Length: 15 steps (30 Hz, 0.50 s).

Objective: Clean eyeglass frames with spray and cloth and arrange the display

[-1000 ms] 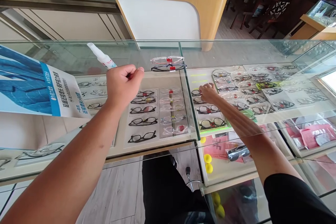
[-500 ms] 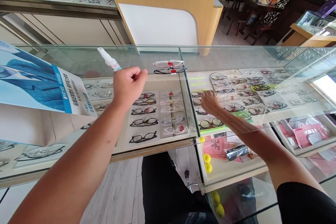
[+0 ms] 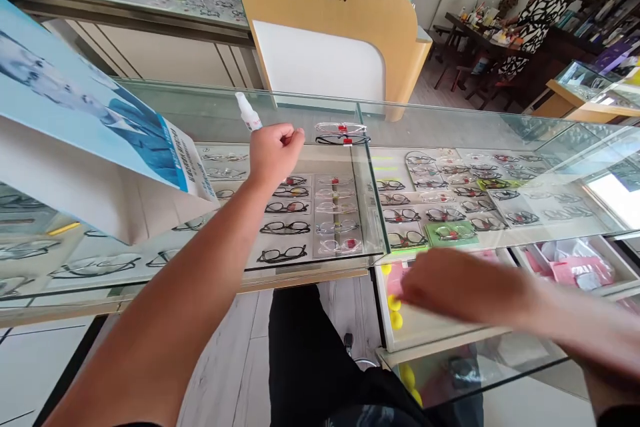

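Observation:
My left hand [image 3: 275,152] is closed above the glass counter, beside a white spray bottle [image 3: 249,112] whose lower part it hides; whether the fingers hold anything else is hidden. Two pairs of glasses [image 3: 343,133] lie on the glass top just right of that hand. My right hand [image 3: 450,283] is blurred by motion over the open drawer [image 3: 420,337] at the counter's near side; its fingers are smeared. Rows of glasses [image 3: 285,227] sit inside the case under the glass.
A blue and white bag [image 3: 135,127] stands on the counter at left. Yellow balls [image 3: 395,319] and pink packets lie in the drawers. Beyond are a wooden cashier desk [image 3: 405,33] and a person [image 3: 543,17] in a patterned garment by a dark table.
My right hand has pulled back from over the glasses at right toward the drawer. The view has shifted, showing more of the desk and the other person. My left hand stays by the bottle.

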Motion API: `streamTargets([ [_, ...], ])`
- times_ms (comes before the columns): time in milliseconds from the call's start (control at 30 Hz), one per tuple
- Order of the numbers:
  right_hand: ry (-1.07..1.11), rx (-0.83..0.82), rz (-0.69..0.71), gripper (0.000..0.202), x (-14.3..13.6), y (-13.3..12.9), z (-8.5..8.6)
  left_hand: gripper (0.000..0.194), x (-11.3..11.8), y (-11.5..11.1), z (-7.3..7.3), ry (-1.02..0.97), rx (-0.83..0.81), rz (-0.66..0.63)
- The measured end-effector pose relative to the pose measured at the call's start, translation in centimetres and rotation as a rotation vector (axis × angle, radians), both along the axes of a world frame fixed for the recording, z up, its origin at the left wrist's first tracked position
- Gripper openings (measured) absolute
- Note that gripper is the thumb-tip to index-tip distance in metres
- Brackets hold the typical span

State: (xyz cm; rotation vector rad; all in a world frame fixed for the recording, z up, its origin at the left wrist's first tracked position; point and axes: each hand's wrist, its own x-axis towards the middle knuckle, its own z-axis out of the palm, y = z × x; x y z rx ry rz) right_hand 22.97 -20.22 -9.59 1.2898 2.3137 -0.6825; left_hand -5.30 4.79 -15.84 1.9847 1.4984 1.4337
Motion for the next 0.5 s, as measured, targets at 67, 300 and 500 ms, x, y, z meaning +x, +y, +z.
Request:
streamTargets([
  [67, 0.086, 0.216, -0.173, 0.049, -0.7, 6.2, 3.1, 0.053, -0.2, 0.2, -0.2, -0.02, 0.006, 0.004],
  [300, 0.137, 0.675, -0.061, 0.023, -2.2, 27.0, 1.8, 0.055, -0.4, 0.4, -0.3, -0.024, -0.001, 0.004],
  [500, 0.028, 0.536, -0.02, 0.021, -3.2, 34.2, -1.2, 0.054, -0.2, -0.1, -0.3, 0.044, -0.033, -0.012],
])
